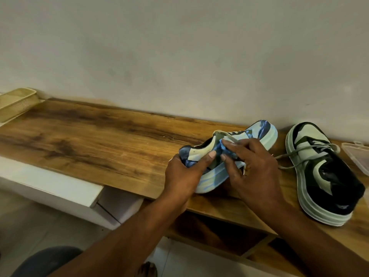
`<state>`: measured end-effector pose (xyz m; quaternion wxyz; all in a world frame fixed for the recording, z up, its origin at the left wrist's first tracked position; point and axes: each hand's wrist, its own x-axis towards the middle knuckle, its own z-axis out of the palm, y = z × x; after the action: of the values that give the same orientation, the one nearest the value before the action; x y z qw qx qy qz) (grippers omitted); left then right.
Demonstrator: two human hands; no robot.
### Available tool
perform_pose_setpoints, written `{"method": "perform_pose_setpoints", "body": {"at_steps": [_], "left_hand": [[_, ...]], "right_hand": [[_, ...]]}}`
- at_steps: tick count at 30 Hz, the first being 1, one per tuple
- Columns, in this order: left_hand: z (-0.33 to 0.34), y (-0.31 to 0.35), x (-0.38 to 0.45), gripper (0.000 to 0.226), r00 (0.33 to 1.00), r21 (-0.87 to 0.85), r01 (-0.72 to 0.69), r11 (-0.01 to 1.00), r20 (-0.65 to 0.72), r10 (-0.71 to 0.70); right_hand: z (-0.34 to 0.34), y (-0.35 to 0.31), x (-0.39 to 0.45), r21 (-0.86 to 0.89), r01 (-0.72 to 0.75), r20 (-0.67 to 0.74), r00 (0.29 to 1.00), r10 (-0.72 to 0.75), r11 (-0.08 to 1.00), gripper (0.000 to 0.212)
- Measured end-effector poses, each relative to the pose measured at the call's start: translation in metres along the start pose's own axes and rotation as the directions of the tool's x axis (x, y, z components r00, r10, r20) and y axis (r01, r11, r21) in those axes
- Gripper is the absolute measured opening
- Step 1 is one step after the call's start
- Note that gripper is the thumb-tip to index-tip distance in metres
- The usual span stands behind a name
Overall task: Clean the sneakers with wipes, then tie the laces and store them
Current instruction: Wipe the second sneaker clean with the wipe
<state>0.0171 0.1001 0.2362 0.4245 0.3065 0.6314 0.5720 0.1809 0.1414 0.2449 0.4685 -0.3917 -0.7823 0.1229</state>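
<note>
A pale green and dark sneaker (257,134) lies tilted on its side on the wooden table (99,136), sole toward me. My left hand (183,176) grips its heel end, thumb on the upper. My right hand (253,168) pinches a crumpled bluish wipe (224,149) against the side of the upper near the collar. The second sneaker (327,176) stands upright on the table to the right, with its grey laces (295,158) loose and trailing toward my right hand.
A clear plastic container (357,154) sits at the right edge, beyond the second sneaker. A woven basket (16,104) is at the table's far left end. A white cabinet (60,188) stands below the left side, and a lower shelf (219,232) runs under the table.
</note>
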Motion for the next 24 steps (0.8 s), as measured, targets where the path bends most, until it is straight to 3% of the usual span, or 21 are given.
{"method": "perform_pose_setpoints", "body": {"at_steps": [3,5,7,9,12,15,20,24], "left_hand": [[-0.004,0.003,0.003,0.078,0.994,0.163,-0.02,0.986,-0.104,0.038],[-0.005,0.004,-0.001,0.102,0.97,0.406,-0.133,0.904,-0.134,0.203],[-0.006,0.006,-0.011,0.117,0.897,0.623,-0.309,0.718,-0.059,0.437],[-0.007,0.007,-0.016,0.118,0.808,0.737,-0.449,0.506,0.093,0.582],[-0.015,0.001,-0.011,0.117,0.768,0.802,-0.515,0.301,0.277,0.577],[-0.021,-0.006,-0.001,0.119,0.763,0.84,-0.517,0.163,0.366,0.533],[-0.024,-0.012,0.011,0.113,0.753,0.842,-0.525,0.126,0.39,0.53],[-0.02,-0.009,0.009,0.11,0.757,0.804,-0.533,0.262,0.315,0.573]], "right_hand": [[0.005,-0.001,0.001,0.012,0.014,0.022,1.0,-0.015,1.0,0.032],[0.006,0.001,0.003,0.025,0.009,0.025,1.0,-0.01,1.0,0.033],[0.007,0.001,0.005,0.042,-0.014,0.032,0.999,0.013,0.999,0.033],[0.01,0.0,0.005,0.04,-0.023,0.032,0.999,0.022,0.999,0.034],[0.017,0.001,0.005,0.009,-0.009,0.02,1.0,0.009,1.0,0.031],[0.021,0.004,0.006,0.0,-0.013,0.026,1.0,0.013,1.0,0.03],[0.023,0.009,0.011,-0.029,-0.053,0.024,0.998,0.054,0.998,0.03],[0.017,0.012,0.011,-0.022,-0.052,0.029,0.998,0.052,0.998,0.027]]}}
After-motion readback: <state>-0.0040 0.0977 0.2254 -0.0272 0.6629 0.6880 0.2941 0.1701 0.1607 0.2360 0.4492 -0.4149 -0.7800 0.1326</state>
